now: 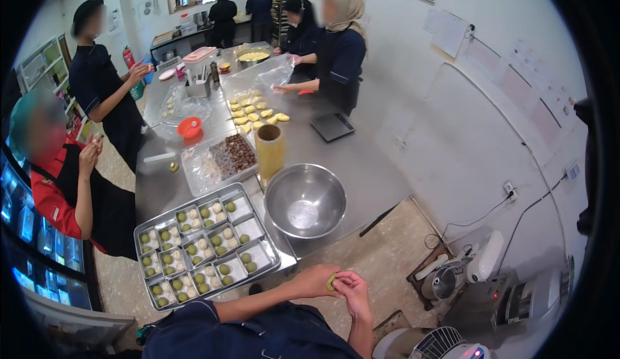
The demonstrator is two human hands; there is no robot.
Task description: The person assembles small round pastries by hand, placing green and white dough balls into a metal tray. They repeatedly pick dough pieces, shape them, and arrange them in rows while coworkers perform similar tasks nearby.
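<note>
Both of my hands meet over the floor, just off the table's near edge. My left hand (317,280) and my right hand (352,288) pinch a piece of green dough (331,281) between them. To their left, on the table, lies a large metal tray (264,240) filled with small square tins. Green dough balls (156,289) and pale speckled balls (227,233) sit in most of the tins. An empty steel mixing bowl (305,201) stands at the near corner. Behind the tray is a plastic-lined tray with dark brown balls (240,151).
A roll of plastic film (270,153) stands beside the bowl. Farther back are yellow dough pieces (253,116), a scale (333,126) and a red bowl (189,127). Co-workers stand at the left and far right sides. Mixers (443,281) stand on the floor at right.
</note>
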